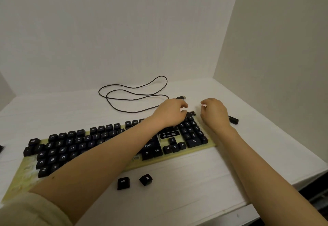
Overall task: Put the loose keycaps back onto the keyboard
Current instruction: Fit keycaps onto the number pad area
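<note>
A keyboard (177, 159) with black keys on a yellowish base lies slanted across the white table. My left hand (170, 114) reaches over its far right part, fingers curled down above the number pad's top row; what they touch is hidden. My right hand (215, 113) hovers at the keyboard's far right corner with fingers curled; I cannot tell whether it holds anything. Two loose keycaps lie in front of the keyboard: an Alt keycap (123, 183) and a Windows-logo keycap (145, 179). A long black keycap (233, 119) lies right of my right hand.
The keyboard's black cable (133, 92) loops over the table behind it, ending in a USB plug (181, 97). Walls close in at the back and right. The table's front edge (248, 206) runs near my right forearm. A dark object (1, 148) pokes in at the left edge.
</note>
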